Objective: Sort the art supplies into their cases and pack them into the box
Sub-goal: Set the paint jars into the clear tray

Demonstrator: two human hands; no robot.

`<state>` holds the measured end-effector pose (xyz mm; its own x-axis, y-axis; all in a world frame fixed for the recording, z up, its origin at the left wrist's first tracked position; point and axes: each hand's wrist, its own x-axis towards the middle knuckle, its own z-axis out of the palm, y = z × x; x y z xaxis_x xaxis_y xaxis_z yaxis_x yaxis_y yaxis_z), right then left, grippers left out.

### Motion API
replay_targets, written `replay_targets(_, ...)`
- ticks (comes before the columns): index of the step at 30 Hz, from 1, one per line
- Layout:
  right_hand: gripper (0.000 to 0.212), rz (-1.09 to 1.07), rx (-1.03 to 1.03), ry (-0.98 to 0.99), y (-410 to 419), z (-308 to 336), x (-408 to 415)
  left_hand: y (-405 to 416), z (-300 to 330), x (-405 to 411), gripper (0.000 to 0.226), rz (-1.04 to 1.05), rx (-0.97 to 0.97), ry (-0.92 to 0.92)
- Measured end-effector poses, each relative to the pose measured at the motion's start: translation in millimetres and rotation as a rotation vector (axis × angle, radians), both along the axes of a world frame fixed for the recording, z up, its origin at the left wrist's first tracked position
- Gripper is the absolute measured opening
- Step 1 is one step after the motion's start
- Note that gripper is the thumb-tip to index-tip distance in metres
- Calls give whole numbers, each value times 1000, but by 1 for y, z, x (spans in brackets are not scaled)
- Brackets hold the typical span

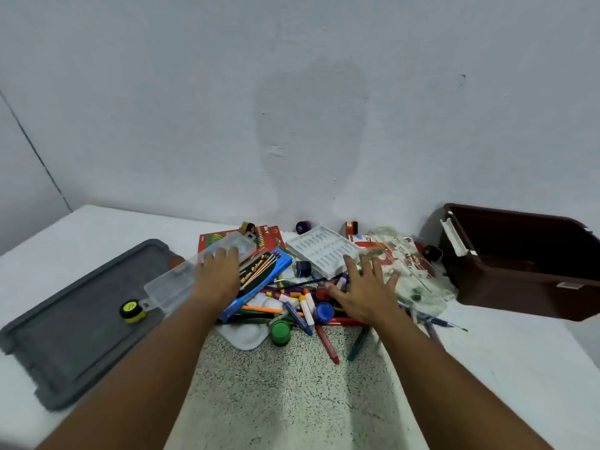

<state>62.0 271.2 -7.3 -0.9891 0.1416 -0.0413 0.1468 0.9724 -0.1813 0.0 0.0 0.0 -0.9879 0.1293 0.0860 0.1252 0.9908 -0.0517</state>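
On speckled table — left hand flat on clear plastic case | brown box

Only thing we can properly read is "Water Colour" in yellow script on the black-and-blue pencil box, mid-pile near the tabletop's back edge. There's red lettering on the clear plastic pouch and print on the red booklet too, but too blurry for us

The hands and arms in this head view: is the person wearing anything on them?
No. The left hand and right hand are bare: no gloves, rings, watch or bracelet visible. Both forearms are uncovered as far as the picture shows, with no sleeve edge in view.
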Motion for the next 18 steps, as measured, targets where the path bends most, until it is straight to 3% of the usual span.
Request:
replay_targets(7,78,17,15,88,-17,0,-7,-35,14,-5,35,115,-134,-111)
replay_targets(18,72,3,17,120,-29,-5,-9,-43,8,-16,22,3,21,-135)
